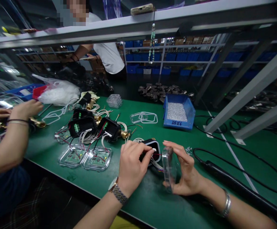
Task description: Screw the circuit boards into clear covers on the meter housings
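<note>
My left hand point(133, 163), wearing a wristwatch, is closed in a pinch on a small white connector point(154, 149) above a black housing point(158, 149) with a light grey rim. Thin wires run out of that housing, partly hidden by the hand. In my right hand point(187, 173), a clear plastic cover point(168, 168) stands on edge between thumb and fingers, just right of the housing. To the left lie two more clear covers with circuit boards point(97, 159), wired to open black housings point(108, 128) with brass fittings point(124, 135).
A blue bin point(179, 123) of small metal pieces stands behind my right hand. Clear frames point(149, 117) lie beside it. A black corded tool point(233, 181) stretches along the right. A co-worker's arms point(12, 136) work at the left; another person stands beyond the overhead shelf point(119, 27).
</note>
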`<act>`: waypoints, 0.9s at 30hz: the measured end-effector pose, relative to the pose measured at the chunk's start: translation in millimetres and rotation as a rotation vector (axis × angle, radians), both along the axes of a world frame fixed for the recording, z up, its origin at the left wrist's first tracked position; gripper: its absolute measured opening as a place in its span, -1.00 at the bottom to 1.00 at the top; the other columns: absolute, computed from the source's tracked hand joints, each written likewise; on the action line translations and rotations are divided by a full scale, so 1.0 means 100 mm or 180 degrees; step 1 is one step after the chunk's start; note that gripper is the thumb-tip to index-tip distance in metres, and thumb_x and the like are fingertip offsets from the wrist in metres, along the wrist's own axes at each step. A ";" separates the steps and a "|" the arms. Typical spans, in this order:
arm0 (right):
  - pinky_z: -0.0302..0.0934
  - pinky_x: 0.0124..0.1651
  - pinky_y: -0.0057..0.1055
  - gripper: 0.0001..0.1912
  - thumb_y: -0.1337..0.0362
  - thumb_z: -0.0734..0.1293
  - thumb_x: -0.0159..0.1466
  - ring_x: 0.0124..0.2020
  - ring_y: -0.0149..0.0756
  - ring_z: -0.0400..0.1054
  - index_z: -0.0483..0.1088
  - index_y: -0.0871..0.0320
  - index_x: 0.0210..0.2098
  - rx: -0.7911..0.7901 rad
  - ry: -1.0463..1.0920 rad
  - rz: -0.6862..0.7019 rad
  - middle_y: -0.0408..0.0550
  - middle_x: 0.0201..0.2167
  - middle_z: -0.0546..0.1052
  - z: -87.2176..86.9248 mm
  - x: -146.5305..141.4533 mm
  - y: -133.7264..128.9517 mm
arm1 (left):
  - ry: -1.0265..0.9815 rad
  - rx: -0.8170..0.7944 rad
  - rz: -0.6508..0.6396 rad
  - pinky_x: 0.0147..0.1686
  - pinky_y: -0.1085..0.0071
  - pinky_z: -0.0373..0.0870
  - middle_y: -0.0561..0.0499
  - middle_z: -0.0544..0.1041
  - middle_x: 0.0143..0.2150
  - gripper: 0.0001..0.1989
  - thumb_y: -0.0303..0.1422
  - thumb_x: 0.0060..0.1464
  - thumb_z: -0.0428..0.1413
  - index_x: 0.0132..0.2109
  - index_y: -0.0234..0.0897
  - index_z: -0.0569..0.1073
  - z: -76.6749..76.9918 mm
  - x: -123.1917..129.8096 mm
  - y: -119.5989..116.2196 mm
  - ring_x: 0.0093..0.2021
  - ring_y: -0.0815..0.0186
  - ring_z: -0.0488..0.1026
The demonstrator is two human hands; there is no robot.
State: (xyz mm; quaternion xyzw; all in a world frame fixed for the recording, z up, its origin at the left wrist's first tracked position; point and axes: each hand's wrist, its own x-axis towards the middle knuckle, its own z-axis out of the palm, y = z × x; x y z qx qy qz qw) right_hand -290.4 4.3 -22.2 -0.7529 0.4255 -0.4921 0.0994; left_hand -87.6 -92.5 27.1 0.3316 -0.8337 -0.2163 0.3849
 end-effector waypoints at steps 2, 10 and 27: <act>0.09 0.39 0.26 0.10 0.33 0.52 0.06 0.39 0.20 0.06 -0.14 0.01 0.42 0.0037 0.0014 -0.0008 0.20 0.35 0.12 0.08 0.03 -0.04 | -0.0215 -0.0476 0.0207 -0.07 0.14 0.14 0.07 0.59 -0.36 -0.88 -0.34 0.26 0.21 -0.29 -0.18 0.54 -0.09 -0.05 0.03 -0.21 0.20 0.39; 0.18 0.38 0.03 0.03 0.17 0.54 0.12 0.34 0.02 0.18 -0.09 0.03 0.39 0.1077 -0.0474 0.0183 0.17 0.29 0.22 0.32 0.02 -0.54 | -0.0479 -0.0833 0.0407 0.16 -0.08 0.00 0.03 0.63 -0.30 -0.90 -0.47 0.20 0.15 -0.20 -0.18 0.55 -0.39 -0.01 0.21 -0.04 0.06 0.42; 0.18 0.36 0.02 -0.09 0.30 0.43 0.26 0.36 0.01 0.10 -0.05 0.13 0.48 0.0671 0.1645 -0.0093 0.22 0.36 0.17 0.51 0.01 -0.54 | 0.0174 -0.0136 0.1004 0.26 -0.19 0.28 -0.11 0.46 0.17 -0.84 -0.21 0.15 0.30 -0.19 -0.14 0.55 -0.61 -0.06 0.10 0.15 0.04 0.47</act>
